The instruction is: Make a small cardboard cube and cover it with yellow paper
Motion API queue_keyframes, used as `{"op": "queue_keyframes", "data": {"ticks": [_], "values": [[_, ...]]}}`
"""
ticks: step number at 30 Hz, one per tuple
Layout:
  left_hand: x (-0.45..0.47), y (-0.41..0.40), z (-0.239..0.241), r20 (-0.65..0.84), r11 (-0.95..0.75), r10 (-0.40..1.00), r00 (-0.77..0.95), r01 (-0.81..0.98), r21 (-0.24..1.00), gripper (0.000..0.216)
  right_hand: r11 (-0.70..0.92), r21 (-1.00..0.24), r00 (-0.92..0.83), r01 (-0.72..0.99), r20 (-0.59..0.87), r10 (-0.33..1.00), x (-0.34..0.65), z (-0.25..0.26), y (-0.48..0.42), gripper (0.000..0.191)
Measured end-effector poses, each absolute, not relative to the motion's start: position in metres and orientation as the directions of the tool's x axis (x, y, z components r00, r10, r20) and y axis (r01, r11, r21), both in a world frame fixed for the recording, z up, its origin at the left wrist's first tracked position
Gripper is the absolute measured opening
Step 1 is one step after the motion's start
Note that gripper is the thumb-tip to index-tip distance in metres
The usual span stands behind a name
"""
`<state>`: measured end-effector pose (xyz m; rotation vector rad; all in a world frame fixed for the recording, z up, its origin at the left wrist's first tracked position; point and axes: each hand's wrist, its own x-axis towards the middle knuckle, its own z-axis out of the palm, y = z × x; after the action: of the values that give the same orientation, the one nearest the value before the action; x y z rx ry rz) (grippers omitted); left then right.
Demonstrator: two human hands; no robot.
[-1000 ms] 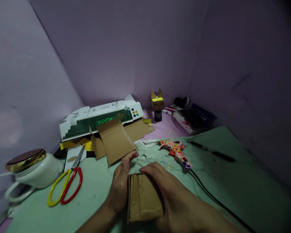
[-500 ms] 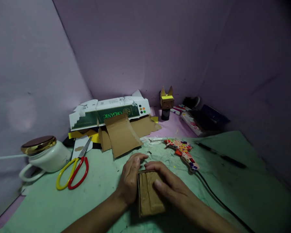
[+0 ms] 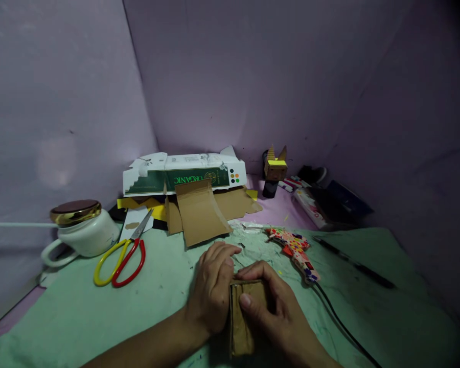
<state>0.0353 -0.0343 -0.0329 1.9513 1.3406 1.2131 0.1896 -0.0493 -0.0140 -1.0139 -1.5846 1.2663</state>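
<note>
A small brown cardboard box (image 3: 242,327) with creased paper on its upper face lies between my hands, low in the view. My left hand (image 3: 211,289) presses along its left side, palm and thumb side against the edge. Around its right side and far edge curls my right hand (image 3: 279,306), the thumb resting on the upper face. The box's underside and right part are hidden. Closest on the right is a hot glue gun (image 3: 297,251) in flowery wrapping with a black cord. Loose cardboard pieces (image 3: 201,214) lie beyond my left hand.
Scissors (image 3: 133,239) with yellow and red handles lie left, beside a lidded white mug (image 3: 88,237). A cut green-and-white carton (image 3: 149,180) stands behind. At the back are a cardboard figure with pointed ears (image 3: 276,171) and markers (image 3: 289,184); a black pen (image 3: 354,263) lies right.
The view has shifted, so the background sits further right. My left hand has moved forward along the box's side. My right thumb has shifted towards the box's left edge.
</note>
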Motion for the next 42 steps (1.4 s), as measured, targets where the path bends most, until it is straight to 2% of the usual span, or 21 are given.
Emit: {"op": "queue_keyframes", "data": {"ticks": [12, 25, 42], "values": [[0.0363, -0.0396, -0.0365, 0.449, -0.435, 0.888, 0.104, 0.508, 0.743, 0.036, 0.297, -0.947, -0.247, 0.122, 0.261, 0.933, 0.1850, -0.0164, -0.0540, 0.015], [0.0378, -0.0424, -0.0312, 0.432, -0.387, 0.902, 0.027, 0.497, 0.777, 0.036, 0.338, -0.937, -0.268, 0.085, 0.305, 0.914, 0.1843, -0.0187, -0.0555, 0.014], [0.0366, -0.0426, -0.0325, 0.462, -0.434, 0.882, 0.092, 0.542, 0.720, 0.037, 0.335, -0.940, -0.285, 0.062, 0.305, 0.909, 0.1852, -0.0199, -0.0551, 0.014]]}}
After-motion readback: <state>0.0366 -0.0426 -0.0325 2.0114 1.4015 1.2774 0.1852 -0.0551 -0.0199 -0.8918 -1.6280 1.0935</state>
